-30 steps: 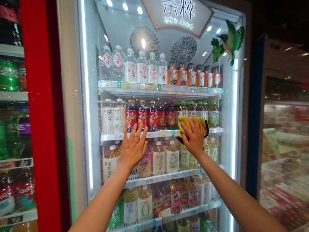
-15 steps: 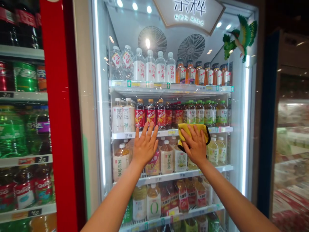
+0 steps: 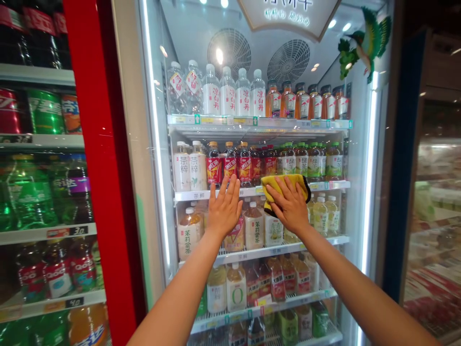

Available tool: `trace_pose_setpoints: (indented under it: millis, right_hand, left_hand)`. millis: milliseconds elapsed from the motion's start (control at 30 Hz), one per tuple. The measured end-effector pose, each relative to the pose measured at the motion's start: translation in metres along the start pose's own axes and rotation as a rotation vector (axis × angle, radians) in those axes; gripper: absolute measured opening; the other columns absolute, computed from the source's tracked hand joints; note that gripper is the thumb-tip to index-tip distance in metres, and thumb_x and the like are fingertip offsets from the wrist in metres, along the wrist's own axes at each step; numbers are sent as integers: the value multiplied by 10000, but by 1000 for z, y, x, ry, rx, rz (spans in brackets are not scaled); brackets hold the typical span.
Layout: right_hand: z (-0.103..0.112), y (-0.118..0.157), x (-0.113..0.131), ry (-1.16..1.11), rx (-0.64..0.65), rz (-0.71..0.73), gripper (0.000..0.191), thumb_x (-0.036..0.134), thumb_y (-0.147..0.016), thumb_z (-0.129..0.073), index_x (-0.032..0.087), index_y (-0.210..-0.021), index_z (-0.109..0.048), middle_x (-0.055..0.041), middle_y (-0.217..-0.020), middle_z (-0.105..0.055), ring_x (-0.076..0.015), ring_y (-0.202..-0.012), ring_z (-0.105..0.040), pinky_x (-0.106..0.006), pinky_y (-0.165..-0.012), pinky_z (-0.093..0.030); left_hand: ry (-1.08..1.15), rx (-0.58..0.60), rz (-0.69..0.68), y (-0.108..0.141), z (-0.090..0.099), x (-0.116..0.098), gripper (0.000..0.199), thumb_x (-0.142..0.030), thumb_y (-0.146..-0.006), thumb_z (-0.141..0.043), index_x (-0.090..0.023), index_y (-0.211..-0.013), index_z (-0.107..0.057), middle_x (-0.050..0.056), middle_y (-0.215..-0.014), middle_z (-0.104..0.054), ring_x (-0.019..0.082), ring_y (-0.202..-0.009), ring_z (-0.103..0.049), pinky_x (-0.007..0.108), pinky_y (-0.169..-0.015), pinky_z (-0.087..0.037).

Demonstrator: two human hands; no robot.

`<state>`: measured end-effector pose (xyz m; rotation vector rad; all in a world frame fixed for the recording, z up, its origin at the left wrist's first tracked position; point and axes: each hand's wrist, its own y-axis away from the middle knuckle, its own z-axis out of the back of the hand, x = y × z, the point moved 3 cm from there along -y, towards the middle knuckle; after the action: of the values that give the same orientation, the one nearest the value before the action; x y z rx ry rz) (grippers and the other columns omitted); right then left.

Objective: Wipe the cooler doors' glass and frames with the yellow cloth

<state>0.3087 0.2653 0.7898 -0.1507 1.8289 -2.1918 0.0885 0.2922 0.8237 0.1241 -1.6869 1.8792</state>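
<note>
My left hand (image 3: 225, 206) lies flat with fingers spread against the glass door (image 3: 259, 132) of a lit drinks fridge. It holds nothing and covers part of the bottles behind the glass. To its right, my right hand (image 3: 289, 204) presses a folded yellow cloth (image 3: 268, 184) with a black edge against the same door. The fingers of that hand are spread over the cloth, at about the height of the middle shelf edge. Behind the glass between the hands stand red-labelled tea bottles (image 3: 245, 166) and a white-labelled bottle (image 3: 254, 228).
Several shelves of bottles fill the fridge, with clear water bottles (image 3: 226, 91) near the top. At the left is a red-framed cooler (image 3: 93, 120) with cans and bottles. A bird decoration (image 3: 370, 41) is at the upper right. Another display case (image 3: 435, 192) stands at the right.
My right hand and the cloth have slid slightly left over the glass. My left hand has shifted a little right and up. The view has tilted slightly.
</note>
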Motion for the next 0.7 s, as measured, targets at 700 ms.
trace_pose_setpoints:
  millis: [700]
  right_hand:
    - [-11, -50, 20, -16, -74, -14, 627, 333, -986, -536, 339, -1586, -353, -50, -1679, -309, -323, -1581, -138, -642, -1242, -111]
  left_hand:
    - [-107, 52, 35, 2, 3, -1, 741, -318, -1016, -449, -155, -1639, -84, 114, -1646, -326, 236, -1577, -160, 511, -1305, -16]
